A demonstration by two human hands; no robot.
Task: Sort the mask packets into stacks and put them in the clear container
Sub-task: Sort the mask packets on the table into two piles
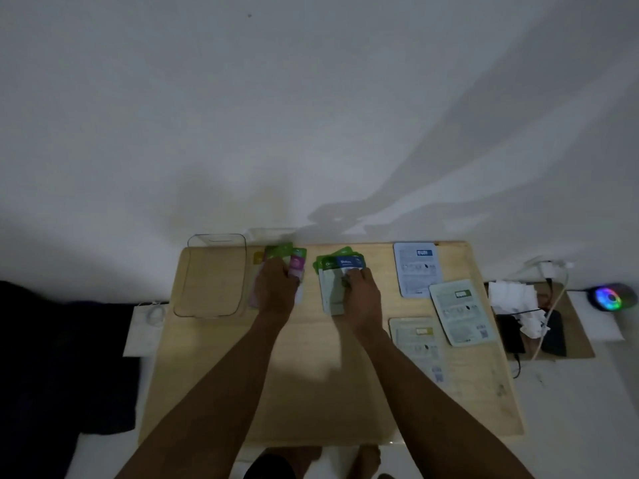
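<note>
On the wooden board (311, 375), my left hand (276, 288) rests on a fanned pile of mask packets (297, 262) with green, purple and yellow tops. My right hand (361, 295) presses on a second fanned pile (333, 267) with green and blue tops. The clear container (211, 278) stands empty at the board's far left, just left of my left hand. Three more packets lie face down on the right: a blue-labelled one (416, 269), a green-labelled one (461, 311) and a yellow-labelled one (415, 344) partly behind my right forearm.
A white wall rises right behind the board. To the right are crumpled white tissue (511, 299), dark phones, a charger with white cable (549, 271) and a glowing rainbow disc (610, 297). Dark cloth (52, 357) lies at left. My feet show below the board's near edge.
</note>
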